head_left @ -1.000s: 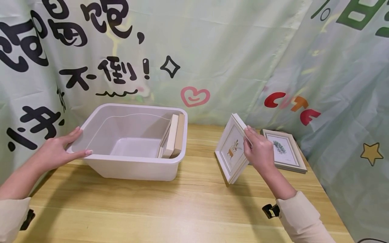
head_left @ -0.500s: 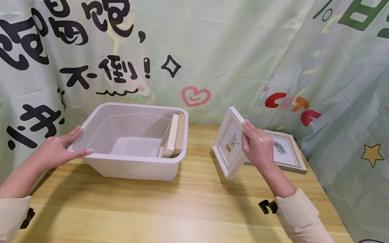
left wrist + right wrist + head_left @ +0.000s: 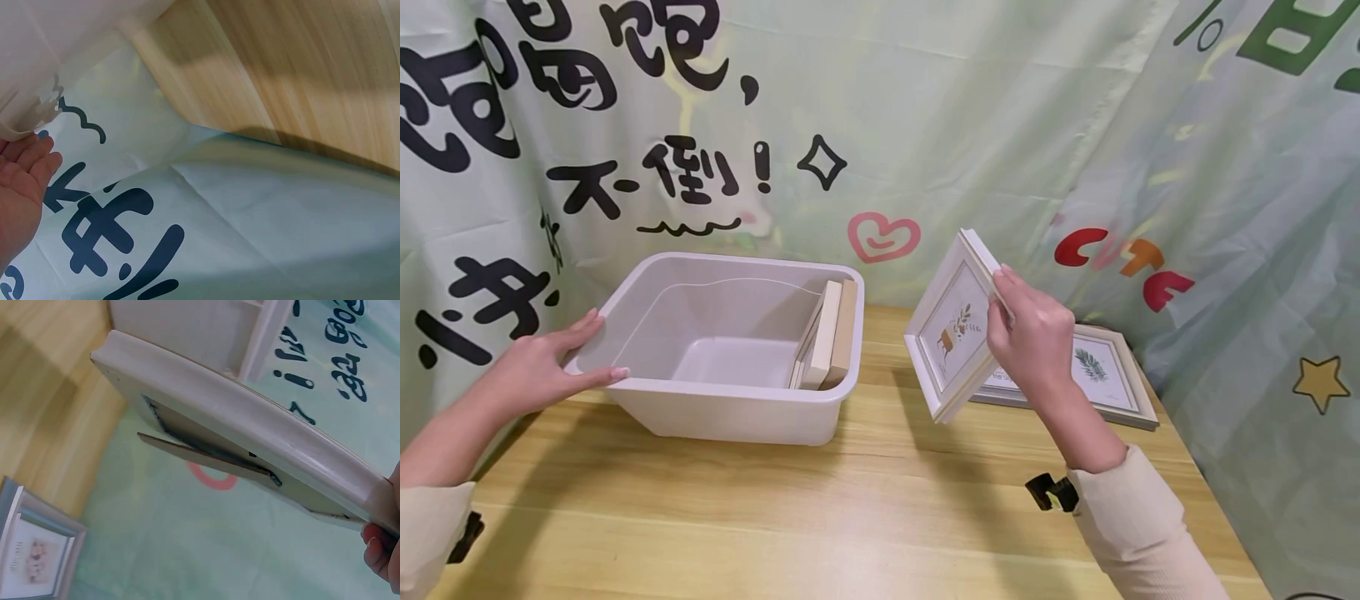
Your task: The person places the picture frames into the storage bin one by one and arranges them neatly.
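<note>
My right hand grips a white picture frame by its right edge, raised and tilted above the table. A brown deer and a leafy sprig show on its picture. The right wrist view shows the back of the frame, with its support leg swung out. At the left, my left hand holds the corner of a pale plastic bin, thumb over the front rim. In the left wrist view, the fingers of my left hand lie at the rim's underside. Several frames stand on edge inside the bin's right end.
A beige frame with a green leaf picture lies on the wooden table at the right. Beside it lies a grey frame, partly hidden behind the held one. A printed cloth hangs behind the table.
My right hand has lifted the deer picture frame and carried it somewhat left, uncovering more of the grey frame. My left hand and the bin have stayed in place.
</note>
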Demonstrator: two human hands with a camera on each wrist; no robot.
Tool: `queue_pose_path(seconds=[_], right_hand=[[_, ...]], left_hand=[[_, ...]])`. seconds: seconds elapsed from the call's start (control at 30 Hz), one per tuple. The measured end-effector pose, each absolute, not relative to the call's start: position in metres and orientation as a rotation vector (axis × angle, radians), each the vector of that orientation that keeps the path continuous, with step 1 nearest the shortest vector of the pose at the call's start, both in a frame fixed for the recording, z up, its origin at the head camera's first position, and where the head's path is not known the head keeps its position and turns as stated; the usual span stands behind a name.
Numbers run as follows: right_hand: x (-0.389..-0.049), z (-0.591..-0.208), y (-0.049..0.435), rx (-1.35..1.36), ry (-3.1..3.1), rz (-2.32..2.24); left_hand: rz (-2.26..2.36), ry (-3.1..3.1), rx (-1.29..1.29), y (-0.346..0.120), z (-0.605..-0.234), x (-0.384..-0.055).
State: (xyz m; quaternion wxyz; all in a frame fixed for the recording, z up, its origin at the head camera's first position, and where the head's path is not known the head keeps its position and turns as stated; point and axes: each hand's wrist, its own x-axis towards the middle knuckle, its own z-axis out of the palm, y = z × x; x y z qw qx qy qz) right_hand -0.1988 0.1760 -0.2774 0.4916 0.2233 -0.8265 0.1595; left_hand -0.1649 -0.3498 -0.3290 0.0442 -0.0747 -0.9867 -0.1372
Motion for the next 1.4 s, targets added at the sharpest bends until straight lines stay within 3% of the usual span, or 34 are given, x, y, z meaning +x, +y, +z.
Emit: queue_pose_path(seconds=[1.4], right_hand=[[-0.201,-0.172,0.104,0.591,-1.923,0.473]], left_hand=[[-0.401,-3.011,-0.226,-0.349,-0.328,-0.166]])
